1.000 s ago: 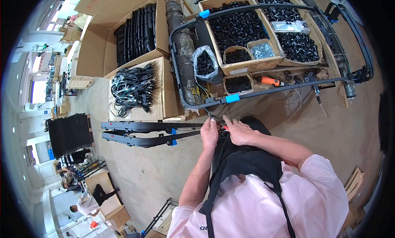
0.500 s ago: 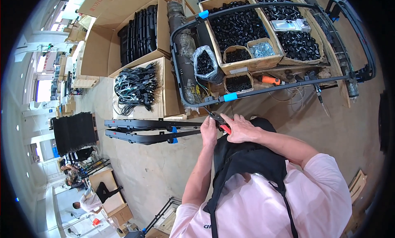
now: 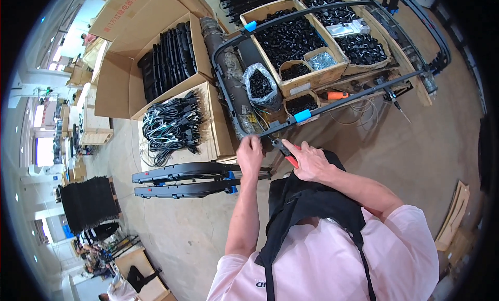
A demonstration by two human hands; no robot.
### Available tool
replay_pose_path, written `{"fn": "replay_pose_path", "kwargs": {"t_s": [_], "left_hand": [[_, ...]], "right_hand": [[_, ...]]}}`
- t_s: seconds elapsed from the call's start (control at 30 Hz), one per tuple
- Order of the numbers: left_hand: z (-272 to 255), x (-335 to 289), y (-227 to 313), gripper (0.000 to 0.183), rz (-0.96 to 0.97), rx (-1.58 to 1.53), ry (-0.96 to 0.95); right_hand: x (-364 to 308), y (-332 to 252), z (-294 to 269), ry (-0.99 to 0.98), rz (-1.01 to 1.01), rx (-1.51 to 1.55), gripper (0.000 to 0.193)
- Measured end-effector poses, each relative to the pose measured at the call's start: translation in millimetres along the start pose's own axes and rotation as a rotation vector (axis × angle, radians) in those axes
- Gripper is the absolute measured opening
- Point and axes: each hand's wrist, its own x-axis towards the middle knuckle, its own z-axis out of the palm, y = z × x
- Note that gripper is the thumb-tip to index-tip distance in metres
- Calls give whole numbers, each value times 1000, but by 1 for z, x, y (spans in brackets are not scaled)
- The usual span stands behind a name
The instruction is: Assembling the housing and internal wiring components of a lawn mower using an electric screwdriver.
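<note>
Head view: left hand (image 3: 250,154) fingers pinch black frame (image 3: 228,101); right hand (image 3: 310,163) grips red-handled pliers (image 3: 287,154).

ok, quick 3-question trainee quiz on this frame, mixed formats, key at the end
1. True or false: the right hand holds a red-handled tool.
2. What does the left hand grip?
A) the black tube frame
B) the cable bundle
C) the clear bag of black parts
3. Fill in: the blue clip sits on the frame's ____ bar.

Key:
1. True
2. A
3. near (the one closest to the person)
</note>
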Motion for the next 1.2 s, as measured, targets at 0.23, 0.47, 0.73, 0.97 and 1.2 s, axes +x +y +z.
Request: {"fn": "replay_pose_path", "kwargs": {"t_s": [0.23, 0.47, 0.73, 0.97, 1.2], "left_hand": [[3, 102, -22, 36, 440, 928, -164], [5, 83, -33, 35, 510, 407, -182], [-8, 76, -27, 26, 660, 180, -203], [8, 96, -25, 38, 486, 534, -205], [27, 99, -31, 42, 356, 552, -110]], "right_hand": [[-1, -52, 38, 150, 54, -58, 84], [-1, -60, 77, 344, 156, -86, 85], [6, -68, 94, 449, 178, -113, 88], [16, -78, 94, 436, 238, -123, 85], [35, -99, 104, 376, 358, -242, 85]]}}
